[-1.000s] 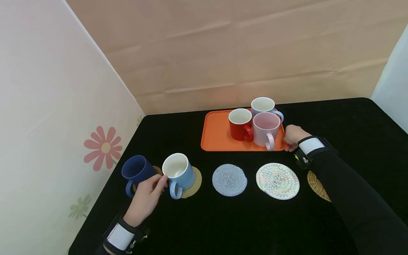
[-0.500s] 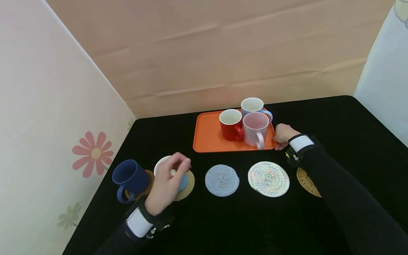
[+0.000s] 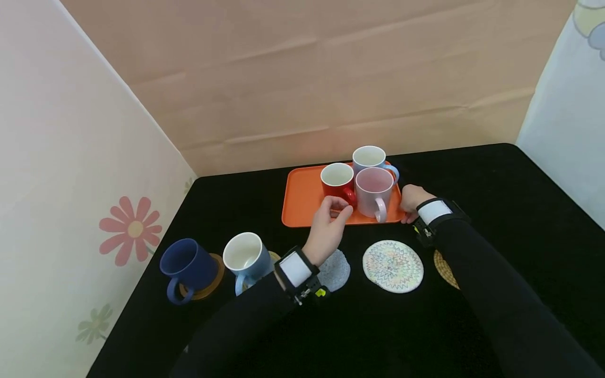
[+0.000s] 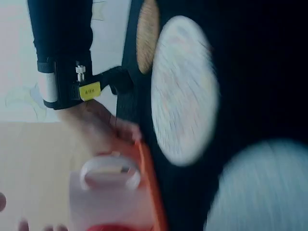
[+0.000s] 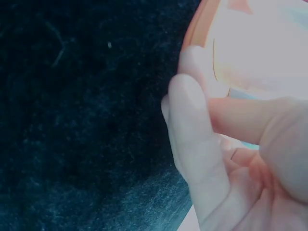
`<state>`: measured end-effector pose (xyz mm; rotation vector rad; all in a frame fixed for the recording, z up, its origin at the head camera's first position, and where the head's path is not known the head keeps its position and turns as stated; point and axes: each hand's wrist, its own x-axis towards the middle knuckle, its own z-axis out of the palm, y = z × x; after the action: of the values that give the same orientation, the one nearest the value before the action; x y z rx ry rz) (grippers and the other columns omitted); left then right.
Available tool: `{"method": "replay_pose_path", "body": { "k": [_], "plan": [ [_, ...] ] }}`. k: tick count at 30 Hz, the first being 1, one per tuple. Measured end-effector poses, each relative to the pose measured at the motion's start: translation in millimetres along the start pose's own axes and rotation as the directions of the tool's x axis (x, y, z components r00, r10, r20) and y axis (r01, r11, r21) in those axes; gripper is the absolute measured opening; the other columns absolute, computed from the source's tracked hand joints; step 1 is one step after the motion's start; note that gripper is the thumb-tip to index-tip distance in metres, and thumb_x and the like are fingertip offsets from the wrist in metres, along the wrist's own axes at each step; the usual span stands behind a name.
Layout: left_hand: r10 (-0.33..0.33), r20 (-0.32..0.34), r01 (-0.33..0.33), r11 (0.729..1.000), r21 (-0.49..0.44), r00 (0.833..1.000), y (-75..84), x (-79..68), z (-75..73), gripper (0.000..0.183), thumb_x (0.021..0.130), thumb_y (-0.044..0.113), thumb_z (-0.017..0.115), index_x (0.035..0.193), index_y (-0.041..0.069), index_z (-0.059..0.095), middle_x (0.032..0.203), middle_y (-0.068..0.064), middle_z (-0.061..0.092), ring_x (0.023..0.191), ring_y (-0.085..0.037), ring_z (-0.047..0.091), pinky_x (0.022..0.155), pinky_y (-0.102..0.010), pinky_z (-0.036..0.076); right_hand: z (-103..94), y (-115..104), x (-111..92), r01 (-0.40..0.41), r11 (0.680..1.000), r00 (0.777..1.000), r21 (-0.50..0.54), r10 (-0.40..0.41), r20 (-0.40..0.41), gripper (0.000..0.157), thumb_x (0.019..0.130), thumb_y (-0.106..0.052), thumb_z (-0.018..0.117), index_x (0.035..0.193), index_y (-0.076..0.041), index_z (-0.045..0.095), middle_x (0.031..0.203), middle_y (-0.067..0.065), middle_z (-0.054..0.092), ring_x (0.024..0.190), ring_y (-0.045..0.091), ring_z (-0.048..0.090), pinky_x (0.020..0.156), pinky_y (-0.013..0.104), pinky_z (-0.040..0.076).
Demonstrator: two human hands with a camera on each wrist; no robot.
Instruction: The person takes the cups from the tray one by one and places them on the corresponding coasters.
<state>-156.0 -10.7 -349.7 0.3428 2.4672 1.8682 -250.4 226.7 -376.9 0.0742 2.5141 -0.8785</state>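
Observation:
My left hand [image 3: 327, 231] hovers over the near edge of the orange tray [image 3: 299, 200], fingers loosely bent and holding nothing. Just beyond its fingertips stands a red mug [image 3: 332, 191]; whether they touch it I cannot tell. A pink mug [image 3: 368, 197] sits to the red one's right, its handle facing me, and a light blue mug [image 3: 365, 157] is behind. At the tray's right near corner my right hand [image 3: 412, 201] pinches the rim between thumb and fingers, as the right wrist view shows close up. The left wrist view is blurred, with only fingertips [image 4: 23, 225] visible.
On the left, a dark blue mug [image 3: 189, 265] and another light blue mug [image 3: 248, 257] stand on round coasters. A blue-grey coaster [image 3: 337, 270] lies partly under my left wrist. Right of it are a patterned white coaster [image 3: 393, 266] and a woven coaster [image 3: 443, 269], partly covered by my right sleeve.
My left hand has left the light blue mug on the left coaster and moved right and away from me to the tray. My right hand still grips the tray rim. The view has shifted slightly.

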Motion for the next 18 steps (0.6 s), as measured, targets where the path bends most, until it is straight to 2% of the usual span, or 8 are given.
{"method": "replay_pose_path", "body": {
  "k": [3, 6, 8, 11, 18],
  "plan": [
    [-0.134, -0.090, 0.122, 0.984, -0.129, 0.987, -1.8, 13.5, 18.0, 0.025, 0.099, 0.017, 0.055, 0.119, 0.005, 0.046, 0.115, -0.009, 0.052, 0.104, -0.024, 0.049, 0.090, -0.034, 0.046, -0.1, 3, 1, 0.002, 1.000, 1.000, -0.001, -0.002, -0.012, 0.010, 0.095, 0.007, 0.045, 0.095, 0.016, 0.049, 0.064, 0.016, 0.062, 0.049, 0.016, 0.063, 0.054, 0.028, 0.054],
    [-0.273, -0.154, 0.223, 0.934, -0.280, 0.950, -6.3, 26.9, 32.1, 0.028, 0.098, 0.016, 0.056, 0.121, 0.004, 0.044, 0.116, -0.010, 0.049, 0.107, -0.024, 0.047, 0.094, -0.036, 0.044, -1.5, 8, 0, -0.002, 1.000, 1.000, -0.007, 0.001, -0.020, 0.011, 0.096, 0.006, 0.045, 0.097, 0.016, 0.049, 0.064, 0.016, 0.062, 0.049, 0.016, 0.063, 0.054, 0.028, 0.055],
    [-0.332, -0.173, 0.260, 0.904, -0.340, 0.927, -11.5, 34.9, 39.6, 0.028, 0.098, 0.016, 0.056, 0.121, 0.004, 0.045, 0.116, -0.010, 0.050, 0.108, -0.025, 0.047, 0.096, -0.037, 0.043, -2.7, 11, -1, -0.010, 1.000, 1.000, -0.011, 0.010, -0.023, 0.011, 0.096, 0.006, 0.045, 0.096, 0.016, 0.049, 0.065, 0.016, 0.062, 0.050, 0.016, 0.063, 0.055, 0.028, 0.055],
    [-0.370, -0.162, 0.294, 0.885, -0.362, 0.915, -19.0, 43.5, 48.0, 0.025, 0.098, 0.017, 0.056, 0.117, 0.003, 0.049, 0.113, -0.008, 0.052, 0.106, -0.025, 0.048, 0.095, -0.038, 0.043, -3.8, 16, -2, -0.021, 1.000, 1.000, -0.013, 0.021, -0.023, 0.011, 0.096, 0.007, 0.044, 0.096, 0.016, 0.049, 0.065, 0.016, 0.062, 0.050, 0.017, 0.063, 0.055, 0.028, 0.055],
    [-0.353, -0.149, 0.305, 0.914, -0.268, 0.924, -30.5, 56.6, 58.9, 0.019, 0.097, 0.016, 0.059, 0.107, 0.000, 0.063, 0.102, -0.009, 0.061, 0.093, -0.021, 0.052, 0.086, -0.033, 0.046, 1.4, 24, -2, -0.035, 0.999, 0.999, -0.004, 0.035, -0.035, 0.009, 0.096, 0.008, 0.045, 0.094, 0.015, 0.050, 0.065, 0.017, 0.062, 0.050, 0.017, 0.063, 0.055, 0.028, 0.055]
  ]
}}
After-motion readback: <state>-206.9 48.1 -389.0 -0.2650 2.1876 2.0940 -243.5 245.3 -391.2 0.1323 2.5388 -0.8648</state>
